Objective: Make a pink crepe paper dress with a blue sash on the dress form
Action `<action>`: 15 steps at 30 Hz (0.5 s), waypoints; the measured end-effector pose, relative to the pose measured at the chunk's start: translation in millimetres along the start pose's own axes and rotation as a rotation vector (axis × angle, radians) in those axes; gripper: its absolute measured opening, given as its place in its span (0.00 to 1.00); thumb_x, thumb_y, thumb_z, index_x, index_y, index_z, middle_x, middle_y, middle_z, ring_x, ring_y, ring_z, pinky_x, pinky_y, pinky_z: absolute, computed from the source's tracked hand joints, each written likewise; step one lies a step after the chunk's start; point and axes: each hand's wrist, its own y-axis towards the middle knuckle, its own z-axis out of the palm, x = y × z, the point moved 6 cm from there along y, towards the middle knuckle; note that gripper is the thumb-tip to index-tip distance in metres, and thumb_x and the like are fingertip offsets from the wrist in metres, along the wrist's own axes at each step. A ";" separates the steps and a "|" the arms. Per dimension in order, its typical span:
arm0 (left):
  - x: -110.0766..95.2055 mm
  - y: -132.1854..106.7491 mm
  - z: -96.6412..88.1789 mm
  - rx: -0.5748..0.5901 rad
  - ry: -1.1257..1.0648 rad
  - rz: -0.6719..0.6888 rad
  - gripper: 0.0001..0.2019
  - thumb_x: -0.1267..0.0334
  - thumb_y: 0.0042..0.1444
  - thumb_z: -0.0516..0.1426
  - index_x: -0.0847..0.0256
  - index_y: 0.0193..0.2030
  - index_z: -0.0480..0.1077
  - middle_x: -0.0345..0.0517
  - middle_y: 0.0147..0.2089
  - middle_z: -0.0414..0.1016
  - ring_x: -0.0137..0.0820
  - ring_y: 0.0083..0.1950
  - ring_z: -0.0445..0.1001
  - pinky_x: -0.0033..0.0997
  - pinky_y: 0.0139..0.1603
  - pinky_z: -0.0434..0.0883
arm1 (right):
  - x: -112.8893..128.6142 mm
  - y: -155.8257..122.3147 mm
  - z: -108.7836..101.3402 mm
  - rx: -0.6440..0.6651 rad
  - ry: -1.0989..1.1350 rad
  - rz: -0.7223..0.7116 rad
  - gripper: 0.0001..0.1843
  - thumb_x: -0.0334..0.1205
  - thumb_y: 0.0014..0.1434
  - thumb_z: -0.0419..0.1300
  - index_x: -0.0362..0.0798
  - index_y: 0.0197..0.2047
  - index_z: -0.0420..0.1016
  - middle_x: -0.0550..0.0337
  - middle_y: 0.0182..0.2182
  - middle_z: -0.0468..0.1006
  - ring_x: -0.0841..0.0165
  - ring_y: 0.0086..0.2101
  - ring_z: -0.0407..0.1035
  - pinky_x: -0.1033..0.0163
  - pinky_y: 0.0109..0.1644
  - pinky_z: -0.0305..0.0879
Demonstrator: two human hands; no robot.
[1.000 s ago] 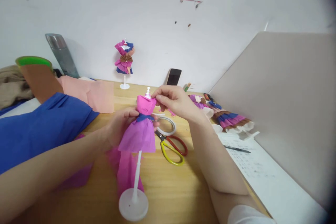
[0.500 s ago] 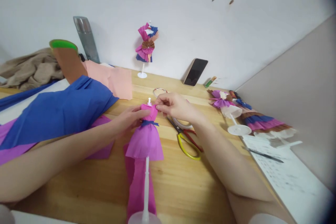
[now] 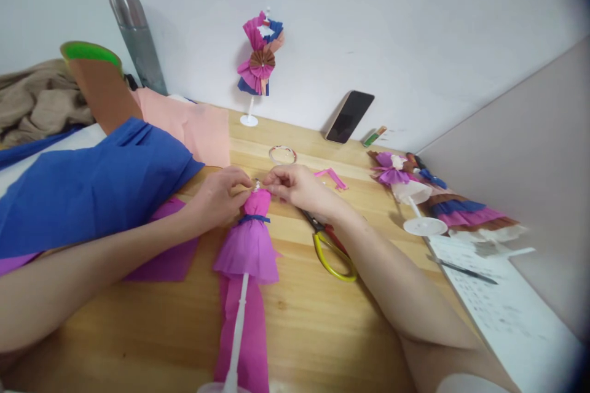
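Observation:
A small white mannequin stand (image 3: 237, 331) wears a pink crepe-paper dress (image 3: 249, 239) with a blue waistband. My left hand (image 3: 219, 196) is closed on the dress's top at its left shoulder. My right hand (image 3: 295, 187) pinches the top at the right shoulder, fingers pressed together by the mannequin's neck. Under the stand, a strip of pink crepe paper (image 3: 246, 331) lies on the wooden table (image 3: 322, 325).
Yellow-and-red scissors (image 3: 329, 245) lie right of the dress. Blue crepe paper (image 3: 92, 184), peach paper (image 3: 193, 129), a tape ring (image 3: 282, 154), pink scraps (image 3: 332, 177), a phone (image 3: 349, 116), a finished dress stand (image 3: 258, 61), more dressed figures (image 3: 428, 202), a printed sheet with pen (image 3: 488, 301).
The view has shifted and dropped lower. Both hands have moved up from the waist and bodice to the shoulders at the mannequin's neck. The dress stands lower in view.

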 end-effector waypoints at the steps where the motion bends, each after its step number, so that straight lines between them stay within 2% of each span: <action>1: 2.1 0.4 1.3 0.019 -0.010 -0.021 0.06 0.61 0.52 0.57 0.59 0.32 0.73 0.48 0.40 0.77 0.37 0.46 0.74 0.41 0.51 0.71 | -1.1 -0.6 -3.5 -0.006 0.002 0.011 0.04 0.35 0.54 0.56 0.44 0.32 0.72 0.65 0.22 0.71 0.73 0.23 0.64 0.67 0.29 0.59; 4: 6.4 1.4 3.5 0.056 -0.033 -0.112 0.07 0.59 0.51 0.57 0.59 0.32 0.74 0.47 0.40 0.77 0.37 0.44 0.75 0.40 0.48 0.71 | -3.0 -5.3 -22.8 -0.036 -0.032 0.041 0.05 0.36 0.53 0.57 0.45 0.33 0.73 0.63 0.23 0.72 0.71 0.24 0.66 0.65 0.29 0.61; 6: 3.0 2.9 4.1 0.060 -0.024 -0.118 0.08 0.59 0.52 0.57 0.60 0.30 0.74 0.47 0.40 0.77 0.37 0.44 0.75 0.39 0.47 0.70 | -2.1 -11.7 -43.3 -0.061 -0.076 0.060 0.06 0.37 0.53 0.57 0.45 0.33 0.74 0.62 0.25 0.74 0.70 0.25 0.67 0.65 0.30 0.62; 10: -13.5 5.9 4.9 0.025 0.058 -0.017 0.12 0.58 0.58 0.53 0.60 0.28 0.70 0.46 0.33 0.75 0.36 0.39 0.73 0.37 0.43 0.68 | 0.3 -30.3 -92.1 -0.150 -0.223 0.149 0.08 0.41 0.53 0.59 0.45 0.33 0.75 0.61 0.25 0.76 0.69 0.26 0.69 0.64 0.31 0.62; 12: -19.8 5.2 4.7 0.003 0.106 0.046 0.13 0.58 0.61 0.51 0.59 0.28 0.68 0.46 0.32 0.74 0.36 0.37 0.72 0.37 0.41 0.67 | -5.5 -37.4 -106.7 -0.106 -0.347 0.244 0.08 0.40 0.53 0.59 0.45 0.33 0.76 0.60 0.24 0.77 0.69 0.25 0.69 0.65 0.31 0.61; 15: -27.1 0.9 4.4 0.004 0.149 0.223 0.14 0.61 0.63 0.48 0.59 0.27 0.66 0.47 0.32 0.74 0.37 0.41 0.71 0.39 0.45 0.68 | -27.2 -40.4 -114.9 0.033 -0.620 0.403 0.07 0.36 0.53 0.57 0.45 0.30 0.76 0.58 0.25 0.78 0.68 0.26 0.69 0.65 0.31 0.58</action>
